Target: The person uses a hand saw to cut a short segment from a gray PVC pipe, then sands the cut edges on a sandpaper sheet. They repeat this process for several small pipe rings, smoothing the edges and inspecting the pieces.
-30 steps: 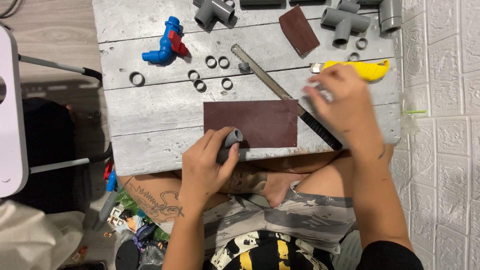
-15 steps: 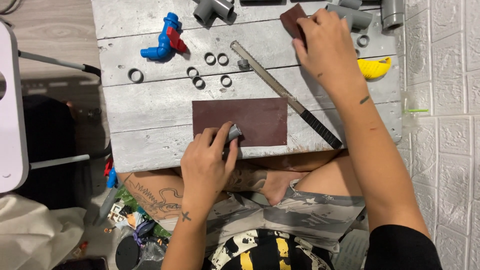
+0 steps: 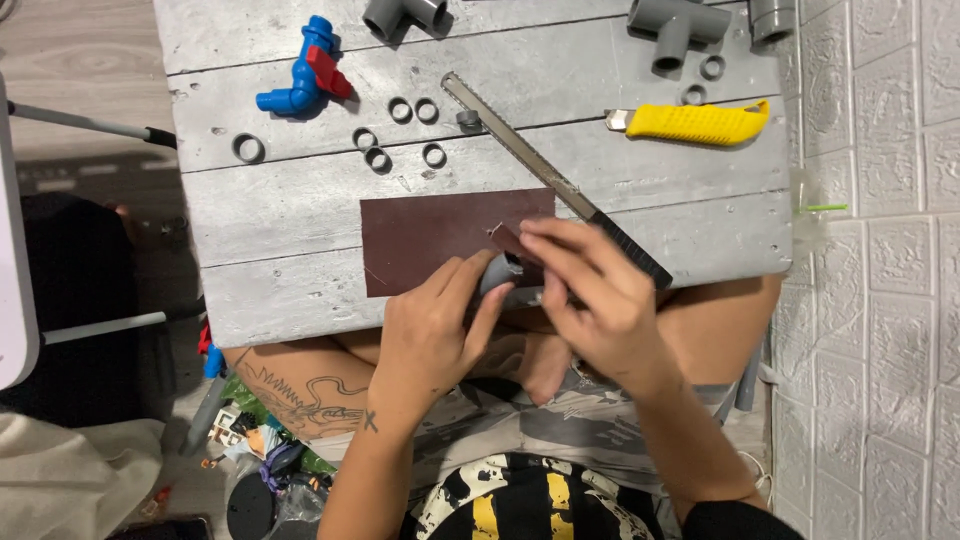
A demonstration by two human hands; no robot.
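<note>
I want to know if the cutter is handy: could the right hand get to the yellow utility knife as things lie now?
Probably yes. The yellow utility knife lies alone on the grey board, beyond the right hand, with only the flat saw blade between. But that hand now pinches a small brown piece.

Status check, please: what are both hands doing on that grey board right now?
Left hand grips short grey pipe piece. Right hand presses small brown sandpaper scrap on it. Large sandpaper sheet beneath; hacksaw blade just behind.

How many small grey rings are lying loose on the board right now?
8 grey rings: one far left, five mid-board, two near the yellow knife. Hands may hide more.
</note>
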